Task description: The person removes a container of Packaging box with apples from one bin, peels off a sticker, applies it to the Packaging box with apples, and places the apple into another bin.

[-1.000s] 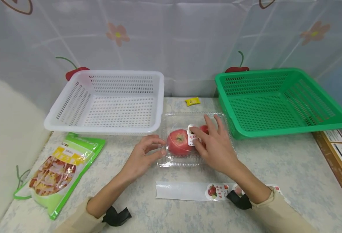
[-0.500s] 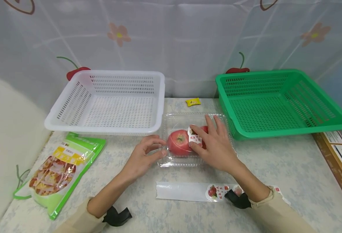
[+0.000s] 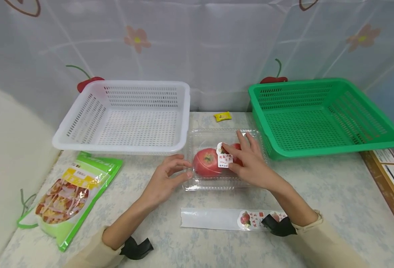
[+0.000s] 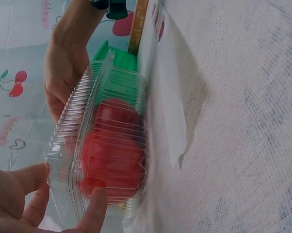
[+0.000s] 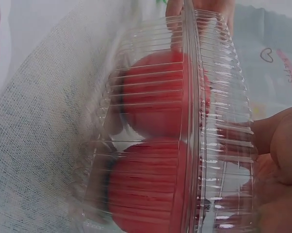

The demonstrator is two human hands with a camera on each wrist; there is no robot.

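Note:
A clear plastic clamshell box (image 3: 202, 136) with two red apples (image 3: 205, 165) inside lies closed on the table. On its lid is a white sticker (image 3: 224, 160) with red characters and a small apple picture. My right hand (image 3: 252, 163) rests over the lid, index fingertip on the sticker's top and thumb by its lower right edge. At the box's left side, my left hand (image 3: 165, 181) touches the wall with relaxed fingertips. The left wrist view shows its thumb and a finger (image 4: 95, 211) against the ribbed side. Both apples (image 5: 155, 92) show through the wall in the right wrist view.
A white basket (image 3: 180, 143) stands back left, a green basket (image 3: 304, 153) back right. Between them lies a yellow wrapped candy (image 3: 222, 117). A strip of sticker backing (image 3: 210, 219) lies in front, a green food bag (image 3: 71, 197) at left, and a brown printed box (image 3: 389, 186) at right.
My right thumb has moved from the sticker's lower left to its lower right edge. The sticker, tilted half a second ago, now lies straighter. My left hand has stayed in place.

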